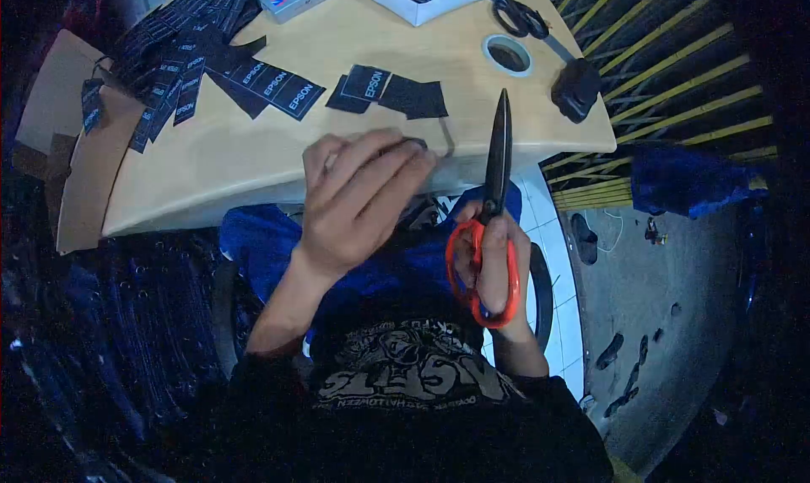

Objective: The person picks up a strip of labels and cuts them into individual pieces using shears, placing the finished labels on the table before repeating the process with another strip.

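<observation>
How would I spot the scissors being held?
Find the tan table, then look below its front edge, at the right. There the right hand holds scissors, dark blades pointing up. Their handles are bright orange, unlike the black scissors lying on the table.

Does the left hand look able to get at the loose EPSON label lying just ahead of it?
Probably yes: the left hand is at the near edge of the table, and the EPSON label lies on open tabletop just beyond it, nothing between. It seems to pinch a dark scrap already, though.
</observation>
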Available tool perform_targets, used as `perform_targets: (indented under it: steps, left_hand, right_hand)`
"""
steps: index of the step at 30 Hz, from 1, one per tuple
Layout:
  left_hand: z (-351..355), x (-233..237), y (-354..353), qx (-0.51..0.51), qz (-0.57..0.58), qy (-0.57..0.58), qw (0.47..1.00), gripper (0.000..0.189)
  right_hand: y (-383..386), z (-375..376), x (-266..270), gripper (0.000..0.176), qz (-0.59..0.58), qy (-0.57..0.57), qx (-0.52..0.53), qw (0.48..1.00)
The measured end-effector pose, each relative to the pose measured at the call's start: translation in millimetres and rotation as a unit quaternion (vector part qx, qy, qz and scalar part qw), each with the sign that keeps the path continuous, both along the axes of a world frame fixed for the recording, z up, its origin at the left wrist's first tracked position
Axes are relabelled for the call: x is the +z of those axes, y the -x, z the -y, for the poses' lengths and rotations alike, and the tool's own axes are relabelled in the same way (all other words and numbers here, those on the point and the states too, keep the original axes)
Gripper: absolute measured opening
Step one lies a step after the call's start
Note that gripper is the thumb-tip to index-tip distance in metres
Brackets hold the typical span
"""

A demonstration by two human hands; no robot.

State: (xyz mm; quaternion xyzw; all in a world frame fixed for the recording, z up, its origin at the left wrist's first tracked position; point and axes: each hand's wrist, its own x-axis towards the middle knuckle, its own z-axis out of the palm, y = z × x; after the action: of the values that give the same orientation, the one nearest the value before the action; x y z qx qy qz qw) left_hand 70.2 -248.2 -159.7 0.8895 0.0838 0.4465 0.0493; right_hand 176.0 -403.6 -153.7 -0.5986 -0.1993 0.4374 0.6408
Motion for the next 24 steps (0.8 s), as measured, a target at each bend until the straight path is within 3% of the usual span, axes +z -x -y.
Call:
perform_targets:
  steps: [2, 4, 6, 7, 11, 16, 17, 18, 19, 20, 22, 24]
  left_hand:
    - [18, 1, 15, -0.004, 0.002, -0.009, 1.000, 0.028]
    - [34, 7, 30, -0.075, -0.053, -0.008, 0.996, 0.027]
    - [42, -2, 33, -0.092, 0.007, -0.024, 0.995, 0.025]
    - [45, 6, 43, -0.094, -0.043, -0.023, 0.994, 0.023]
    - [43, -6, 51, -0.068, -0.002, -0.019, 0.998, 0.024]
    - [49, -19, 52, -0.043, 0.031, -0.003, 0.999, 0.030]
    - [60, -24, 44, -0.035, 0.129, 0.212, 0.968, 0.030]
    - [67, -27, 40, -0.025, 0.218, 0.415, 0.883, 0.031]
    - [66, -21, 41, -0.077, 0.173, 0.509, 0.840, 0.030]
    - [67, -22, 42, -0.079, 0.173, 0.510, 0.839, 0.030]
    - [72, -23, 42, -0.113, 0.101, 0.640, 0.753, 0.026]
    - [73, -21, 38, -0.118, 0.141, 0.651, 0.736, 0.023]
  right_hand:
    - [-2, -6, 3, 0.028, 0.066, -0.013, 0.016, 0.998]
    - [-4, -14, -1, 0.026, 0.024, -0.033, 0.024, 0.999]
    - [-1, -26, 0, 0.022, 0.220, -0.015, 0.001, 0.975]
    - [1, -26, 7, 0.014, 0.129, -0.035, 0.019, 0.991]
    - [10, -29, 16, 0.018, 0.025, -0.032, 0.033, 0.999]
    - [23, -29, 3, 0.022, 0.081, -0.085, -0.009, 0.993]
    - [28, -30, 0, 0.022, 0.111, -0.107, -0.054, 0.987]
    - [31, -29, -2, 0.022, 0.140, -0.128, -0.099, 0.977]
    - [28, -25, 2, 0.024, 0.182, -0.127, -0.062, 0.973]
    - [31, -25, -2, 0.024, 0.183, -0.126, -0.063, 0.973]
    - [39, -29, -11, 0.025, 0.237, -0.176, -0.115, 0.948]
    - [42, -29, -10, 0.026, 0.218, -0.179, -0.102, 0.954]
